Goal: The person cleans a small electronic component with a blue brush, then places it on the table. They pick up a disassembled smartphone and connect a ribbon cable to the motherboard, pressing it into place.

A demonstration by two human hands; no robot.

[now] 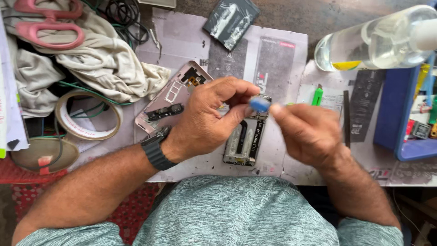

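Note:
My left hand [207,119] and my right hand [307,132] meet above the middle of the table, and both pinch a small blue piece [260,104] between their fingertips. What the blue piece is I cannot tell; the right hand is blurred. Under the hands lies an opened phone body [243,143] with its inner frame showing. A pink phone back frame [170,98] lies to the left of it, partly under my left hand. My left wrist wears a dark watch [156,148].
Crumpled cloth [98,59], pink-handled scissors [48,23] and a tape roll [88,116] sit at left. A clear plastic bottle [378,41] lies at back right, a blue tray [403,118] of small parts at right. A green tool [317,96] and a dark battery [231,20] lie nearby.

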